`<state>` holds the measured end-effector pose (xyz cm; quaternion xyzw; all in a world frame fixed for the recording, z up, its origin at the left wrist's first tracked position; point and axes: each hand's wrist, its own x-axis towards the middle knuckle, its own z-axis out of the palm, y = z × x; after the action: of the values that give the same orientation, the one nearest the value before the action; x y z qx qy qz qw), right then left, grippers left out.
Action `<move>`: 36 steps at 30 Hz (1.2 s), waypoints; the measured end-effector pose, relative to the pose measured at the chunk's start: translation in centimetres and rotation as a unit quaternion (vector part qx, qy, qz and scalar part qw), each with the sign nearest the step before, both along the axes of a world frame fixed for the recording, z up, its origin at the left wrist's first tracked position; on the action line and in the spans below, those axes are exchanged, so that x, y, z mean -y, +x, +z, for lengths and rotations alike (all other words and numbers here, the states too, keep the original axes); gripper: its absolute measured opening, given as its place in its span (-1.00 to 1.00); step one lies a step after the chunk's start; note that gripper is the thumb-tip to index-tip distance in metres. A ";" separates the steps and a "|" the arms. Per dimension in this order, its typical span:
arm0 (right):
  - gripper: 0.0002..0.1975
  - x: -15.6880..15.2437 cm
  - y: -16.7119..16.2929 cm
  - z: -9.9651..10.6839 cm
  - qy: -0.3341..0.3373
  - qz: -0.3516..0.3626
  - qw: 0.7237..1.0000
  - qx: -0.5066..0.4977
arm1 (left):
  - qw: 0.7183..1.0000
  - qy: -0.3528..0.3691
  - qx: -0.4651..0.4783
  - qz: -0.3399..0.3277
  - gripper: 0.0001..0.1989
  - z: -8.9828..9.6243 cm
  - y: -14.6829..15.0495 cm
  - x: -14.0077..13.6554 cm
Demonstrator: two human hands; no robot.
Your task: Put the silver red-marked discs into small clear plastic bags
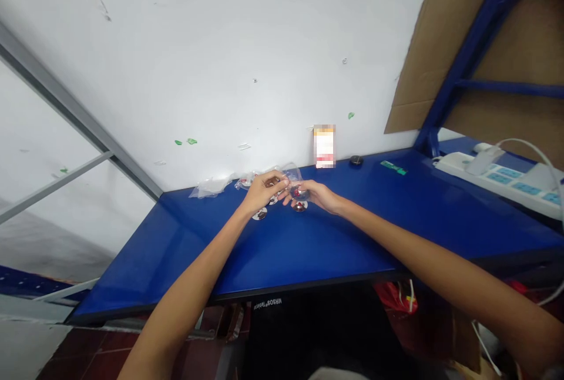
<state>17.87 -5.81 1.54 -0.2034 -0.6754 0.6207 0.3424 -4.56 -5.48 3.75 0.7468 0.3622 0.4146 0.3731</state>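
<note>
My left hand (263,190) and my right hand (321,195) are close together above the back half of the blue table. Between them is a small clear plastic bag (291,171) with a round, shiny piece (301,193) showing some red inside it. The fingers of both hands are closed on the bag. Below the hands, shiny round metal pieces lie on the table: one disc (259,214) by the left wrist and another (300,207) under the right fingers. My fingers partly cover a further one (274,199).
Clear plastic bags (212,186) lie along the wall at the back left. A blurred upright card (325,146) leans there too. Farther right are a black round object (356,161), a green strip (393,167) and a white power strip (502,177) with cables. The blue table (282,256) ends at a dark front edge.
</note>
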 end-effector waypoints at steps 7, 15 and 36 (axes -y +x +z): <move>-0.67 0.2 0.1 0.1 0.130 -0.179 0.973 0.060 | 0.999 0.046 0.006 0.026 -0.70 0.4 0.0 0.4; -0.66 0.0 0.0 0.3 0.121 -0.216 0.968 0.036 | 1.000 -0.001 0.005 -0.009 -0.59 0.9 0.4 1.2; -0.64 -0.4 0.1 0.2 0.154 -0.275 0.949 -0.004 | 0.999 -0.012 0.030 0.017 -0.56 0.2 0.3 0.4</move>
<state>17.96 -5.40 1.70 -0.3234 -0.6790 0.3922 0.5296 -4.26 -5.86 3.94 0.7234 0.3686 0.4385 0.3855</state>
